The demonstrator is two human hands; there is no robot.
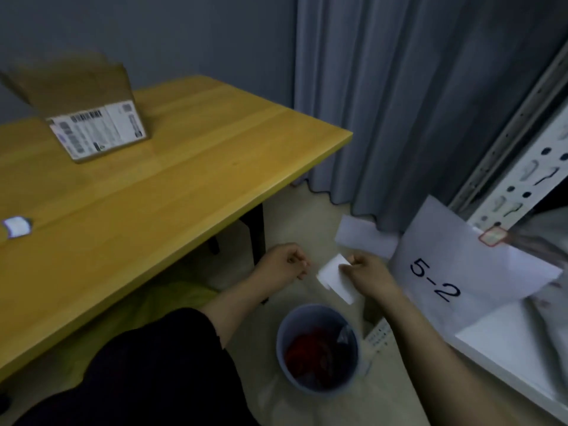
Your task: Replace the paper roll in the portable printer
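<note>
**Paper strip held over the waste bin**

Nearest me, the blue waste bin (318,348) stands on the floor, holding red and dark scraps. Above it, my right hand (367,273) pinches a white paper strip (335,278) between thumb and fingers. My left hand (284,261) hangs just beside the strip, fingers curled in, holding nothing that I can see.

On the worktop (172,192), a small white paper roll (16,226) lies at the left edge. A cardboard box (89,109) with a shipping label sits near the far left corner. At right, a sheet marked "5-2" (461,272) hangs from the shelving.
</note>
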